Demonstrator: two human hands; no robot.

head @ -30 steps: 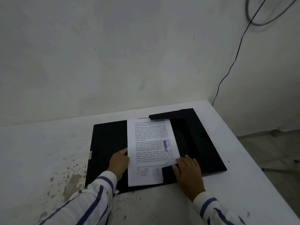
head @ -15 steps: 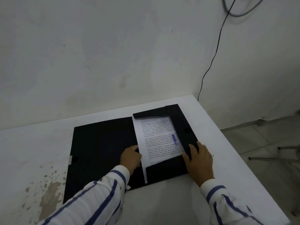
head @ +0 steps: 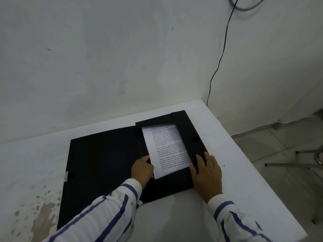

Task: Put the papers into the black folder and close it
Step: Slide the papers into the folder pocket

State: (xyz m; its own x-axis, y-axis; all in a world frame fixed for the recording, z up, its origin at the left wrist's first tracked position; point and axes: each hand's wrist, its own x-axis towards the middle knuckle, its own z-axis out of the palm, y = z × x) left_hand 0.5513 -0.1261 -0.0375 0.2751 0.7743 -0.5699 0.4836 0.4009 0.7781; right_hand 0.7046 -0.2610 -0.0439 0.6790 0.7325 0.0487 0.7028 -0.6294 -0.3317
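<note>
The black folder (head: 103, 165) lies open and flat on the white table (head: 183, 215). The printed papers (head: 167, 147) rest in its right half, tucked under the top, right and bottom flaps. My left hand (head: 142, 169) presses on the papers' left edge near the spine, fingers curled. My right hand (head: 207, 171) lies flat on the folder's lower right corner, fingers spread over the right flap (head: 189, 135). Both sleeves are white with blue stripes.
The table's right edge (head: 244, 154) runs close beside the folder. Stained, chipped paint (head: 42, 213) marks the table's near left. A black cable (head: 222, 55) hangs down the wall. Metal chair legs (head: 297, 158) stand on the floor at the right.
The papers have slid right and into the folder's right half, under the flaps. My right hand moved onto the right flap; my left hand followed the papers' edge.
</note>
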